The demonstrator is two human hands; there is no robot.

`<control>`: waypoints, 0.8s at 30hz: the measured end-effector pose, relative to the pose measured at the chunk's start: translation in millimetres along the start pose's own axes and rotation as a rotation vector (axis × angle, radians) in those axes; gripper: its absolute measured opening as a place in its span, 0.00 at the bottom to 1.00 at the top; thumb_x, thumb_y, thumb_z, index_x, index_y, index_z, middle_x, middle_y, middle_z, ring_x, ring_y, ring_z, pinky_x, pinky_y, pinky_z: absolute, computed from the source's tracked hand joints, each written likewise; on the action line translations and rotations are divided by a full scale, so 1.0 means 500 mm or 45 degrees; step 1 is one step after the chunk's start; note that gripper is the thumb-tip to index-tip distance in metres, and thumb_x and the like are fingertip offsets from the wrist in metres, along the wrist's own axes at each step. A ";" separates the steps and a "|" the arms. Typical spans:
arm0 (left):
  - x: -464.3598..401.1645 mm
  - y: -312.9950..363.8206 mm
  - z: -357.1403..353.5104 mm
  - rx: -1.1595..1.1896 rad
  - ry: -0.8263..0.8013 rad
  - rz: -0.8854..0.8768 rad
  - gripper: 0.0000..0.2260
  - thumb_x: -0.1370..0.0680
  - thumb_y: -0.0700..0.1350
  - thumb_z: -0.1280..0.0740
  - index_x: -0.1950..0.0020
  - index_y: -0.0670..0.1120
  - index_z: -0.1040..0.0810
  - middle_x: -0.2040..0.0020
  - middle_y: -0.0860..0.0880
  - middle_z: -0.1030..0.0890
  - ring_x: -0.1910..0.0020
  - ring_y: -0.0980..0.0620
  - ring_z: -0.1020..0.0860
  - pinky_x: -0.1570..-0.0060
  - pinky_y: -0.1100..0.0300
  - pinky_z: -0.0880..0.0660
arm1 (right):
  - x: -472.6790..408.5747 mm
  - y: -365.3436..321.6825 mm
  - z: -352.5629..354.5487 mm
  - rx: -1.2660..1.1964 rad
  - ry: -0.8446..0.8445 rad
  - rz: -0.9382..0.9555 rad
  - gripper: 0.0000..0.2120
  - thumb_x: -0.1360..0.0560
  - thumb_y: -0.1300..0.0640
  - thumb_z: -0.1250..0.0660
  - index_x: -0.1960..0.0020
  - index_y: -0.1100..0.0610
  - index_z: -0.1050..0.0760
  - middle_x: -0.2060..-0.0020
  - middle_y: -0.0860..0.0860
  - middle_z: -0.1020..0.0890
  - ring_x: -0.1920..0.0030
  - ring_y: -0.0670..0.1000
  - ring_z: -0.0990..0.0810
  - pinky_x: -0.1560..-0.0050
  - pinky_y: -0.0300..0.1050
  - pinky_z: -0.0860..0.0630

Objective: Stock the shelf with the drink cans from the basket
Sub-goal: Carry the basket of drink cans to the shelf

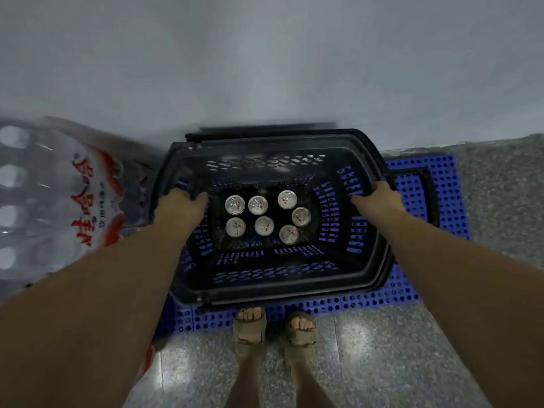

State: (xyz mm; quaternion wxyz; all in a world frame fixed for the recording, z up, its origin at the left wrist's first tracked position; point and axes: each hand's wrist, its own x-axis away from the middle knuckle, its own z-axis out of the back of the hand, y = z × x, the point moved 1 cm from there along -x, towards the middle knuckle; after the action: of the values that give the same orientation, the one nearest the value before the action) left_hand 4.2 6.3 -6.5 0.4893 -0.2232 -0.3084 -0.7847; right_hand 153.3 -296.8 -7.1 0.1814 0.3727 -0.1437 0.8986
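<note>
While gripping the black basket (273,293) by its rims, left hand (176,209) fingers curled over the left rim, right hand (379,200) clamped on the right. Seven drink cans (264,225) upright inside: likely heavy, rigid, slick; best pinched round the sides.

Dim, grey light; glare patches shine on the polished floor (173,375) (wide-angle bending at edges), motion blur smears the left side.
</note>
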 end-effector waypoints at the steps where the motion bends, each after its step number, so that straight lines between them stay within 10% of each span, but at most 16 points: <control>1: -0.013 -0.008 -0.004 -0.002 0.061 0.049 0.20 0.25 0.57 0.37 0.47 0.40 0.24 0.46 0.38 0.24 0.45 0.36 0.25 0.42 0.46 0.28 | -0.007 0.003 -0.001 0.020 0.041 -0.024 0.34 0.26 0.46 0.33 0.26 0.55 0.43 0.30 0.63 0.36 0.37 0.67 0.30 0.38 0.62 0.28; 6: -0.044 -0.024 -0.034 -0.126 0.386 0.156 0.21 0.25 0.54 0.36 0.36 0.47 0.31 0.33 0.40 0.35 0.34 0.36 0.34 0.35 0.33 0.41 | -0.046 0.029 -0.001 0.059 0.255 -0.120 0.35 0.24 0.52 0.34 0.25 0.58 0.48 0.27 0.61 0.42 0.29 0.65 0.41 0.33 0.61 0.38; 11: -0.040 -0.034 -0.061 -0.154 0.764 0.177 0.21 0.30 0.45 0.36 0.38 0.44 0.32 0.36 0.38 0.32 0.36 0.37 0.35 0.44 0.38 0.34 | -0.071 0.048 -0.007 -0.008 0.275 -0.092 0.32 0.25 0.58 0.33 0.27 0.58 0.46 0.32 0.64 0.35 0.38 0.68 0.29 0.41 0.63 0.28; 24: -0.078 -0.043 -0.023 -0.032 0.629 0.253 0.22 0.26 0.43 0.34 0.34 0.39 0.35 0.36 0.35 0.28 0.38 0.33 0.29 0.41 0.39 0.31 | -0.102 0.043 0.006 -0.045 0.147 -0.137 0.33 0.27 0.57 0.29 0.30 0.62 0.43 0.40 0.65 0.25 0.45 0.66 0.22 0.54 0.57 0.25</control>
State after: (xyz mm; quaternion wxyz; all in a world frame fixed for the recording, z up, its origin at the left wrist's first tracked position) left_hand 0.5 29.8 -45.7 0.6216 -0.0600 -0.1465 -0.7672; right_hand 179.4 -328.3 -44.8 0.2440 0.3242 -0.1286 0.9049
